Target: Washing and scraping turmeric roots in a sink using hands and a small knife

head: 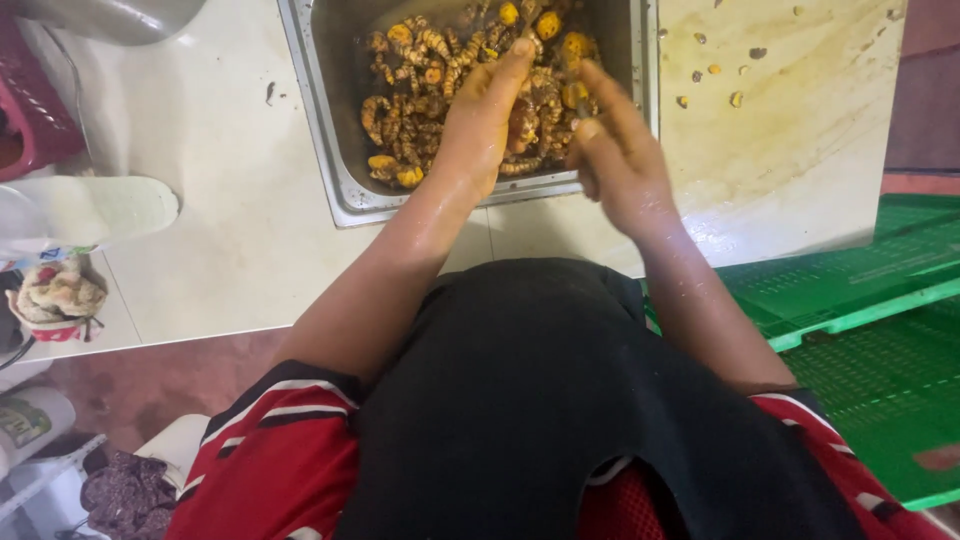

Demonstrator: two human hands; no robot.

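While both hands reach forward over the steel tray [318, 110], the piece being worked sits between them, just above the heap of turmeric roots [420, 90] that fills the tray's near half. The left hand [478, 125] holds a brownish turmeric piece [524, 120] against its palm side, its fingers [512, 62] stretched forward and curled lightly around it, thumb side toward the right. The right hand [618, 160] is just beside it, touching or nearly so; its fingers [600, 85] are bunched, and whether they pinch a small tool or only the root's end I cannot tell. The held piece lies roughly away-and-toward the person, in line with the left forearm, so the right hand meets it from the side. The tray rests on a pale table [200, 150], stained yellow to the right, where small cut bits [715, 70] lie scattered. A green plastic crate [880, 300] sits near the right elbow.
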